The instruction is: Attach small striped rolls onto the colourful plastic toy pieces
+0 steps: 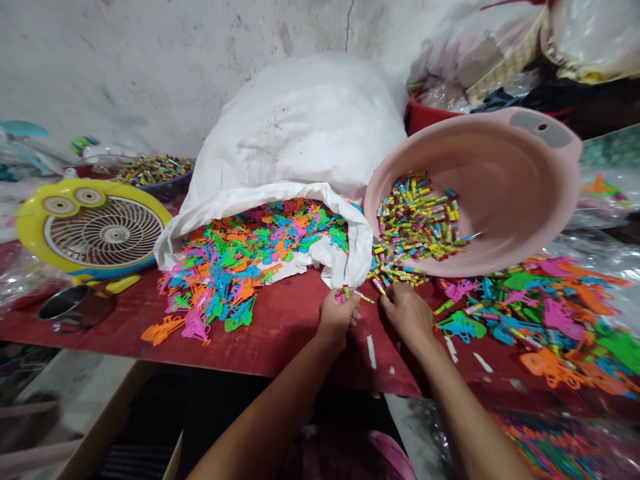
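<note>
My left hand (338,315) is closed at the table's front middle, with small printed tubes (347,291) poking out at its fingertips. Just right of it, my right hand (409,312) reaches to the loose tubes, its fingertips closed on a small printed tube (379,287). A tilted pink basin (515,200) lies behind that hand, with a heap of yellow, red and blue tubes (420,217) spilling over its lower rim. Left of the hands, bright plastic pieces (233,267) in several colours pour from the mouth of a big white sack (305,127).
A yellow cartoon-faced fan (116,233) and a metal mug (77,308) stand on the left of the red table (295,333). Coloured plastic pieces mixed with tubes (550,313) cover the right side. Behind the fan sits a bowl of tubes (155,171). White paper scraps (371,351) lie near the front edge.
</note>
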